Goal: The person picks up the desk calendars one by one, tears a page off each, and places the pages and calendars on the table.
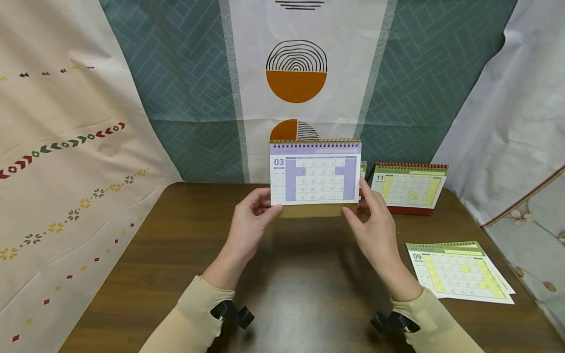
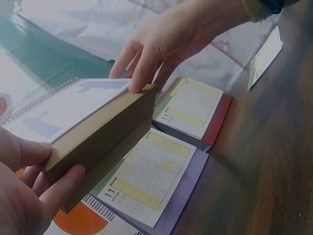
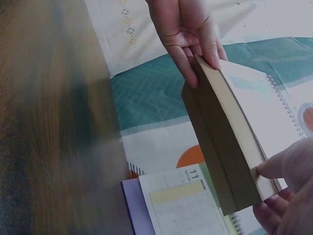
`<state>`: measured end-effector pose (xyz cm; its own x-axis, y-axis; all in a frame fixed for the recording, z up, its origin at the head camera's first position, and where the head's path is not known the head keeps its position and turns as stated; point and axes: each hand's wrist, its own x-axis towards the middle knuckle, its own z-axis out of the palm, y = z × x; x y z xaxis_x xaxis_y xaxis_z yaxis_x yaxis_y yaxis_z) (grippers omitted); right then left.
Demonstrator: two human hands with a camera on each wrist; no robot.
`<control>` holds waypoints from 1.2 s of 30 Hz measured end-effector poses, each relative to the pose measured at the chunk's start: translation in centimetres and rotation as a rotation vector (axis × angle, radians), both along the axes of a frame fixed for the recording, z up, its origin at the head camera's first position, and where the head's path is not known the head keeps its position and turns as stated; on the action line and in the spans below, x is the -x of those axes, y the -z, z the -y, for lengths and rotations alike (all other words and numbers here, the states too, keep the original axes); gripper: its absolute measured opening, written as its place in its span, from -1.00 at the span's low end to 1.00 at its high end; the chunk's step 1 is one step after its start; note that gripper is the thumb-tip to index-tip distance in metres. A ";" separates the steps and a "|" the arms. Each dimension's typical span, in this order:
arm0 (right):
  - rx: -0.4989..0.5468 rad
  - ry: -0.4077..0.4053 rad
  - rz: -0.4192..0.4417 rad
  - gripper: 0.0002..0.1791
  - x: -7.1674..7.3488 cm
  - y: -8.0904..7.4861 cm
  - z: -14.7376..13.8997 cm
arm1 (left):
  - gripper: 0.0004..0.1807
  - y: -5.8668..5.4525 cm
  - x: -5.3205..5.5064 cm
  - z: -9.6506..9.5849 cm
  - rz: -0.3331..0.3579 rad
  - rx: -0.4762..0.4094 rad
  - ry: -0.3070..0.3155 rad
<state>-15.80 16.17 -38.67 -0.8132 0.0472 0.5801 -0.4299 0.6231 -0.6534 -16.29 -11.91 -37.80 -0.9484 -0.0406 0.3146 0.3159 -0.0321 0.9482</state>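
Both hands hold up a desk calendar (image 1: 315, 179) with a gold-brown stand and a purple "03" page, its spiral binding along the top. My left hand (image 1: 248, 223) grips its lower left corner, thumb on the front edge and fingers behind. At the lower right corner, my right hand (image 1: 375, 228) grips it the same way. The wrist views show the folded brown base (image 3: 222, 142) from below, raised over the table. Behind it stands a calendar with a purple base (image 2: 188, 188) and a yellow-green "11" page, mostly hidden in the head view.
Right of the held calendar stands a red-based "11" calendar (image 1: 408, 189). Loose yellow-green pages (image 1: 459, 274), the top one marked "09", lie on the wooden table (image 1: 145, 274) near its right edge. Patterned cloth (image 1: 190, 88) hangs at the back and both sides.
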 end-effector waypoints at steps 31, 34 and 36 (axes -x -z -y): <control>0.079 -0.035 -0.088 -0.16 0.7 0.0 -0.1 | -0.62 0.0 0.3 0.2 0.060 0.001 0.034; 0.064 -0.026 -0.111 -0.17 0.8 0.0 -0.2 | -0.63 0.0 0.3 0.2 0.055 0.002 0.040; 0.015 -0.005 -0.163 -0.18 0.9 0.1 -0.3 | -0.63 0.1 0.3 0.1 0.051 0.005 0.048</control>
<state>-16.66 16.44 -38.78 -0.7086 0.0528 0.7037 -0.5342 0.6114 -0.5838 -16.54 -12.06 -37.86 -0.9639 0.0068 0.2661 0.2656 -0.0411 0.9632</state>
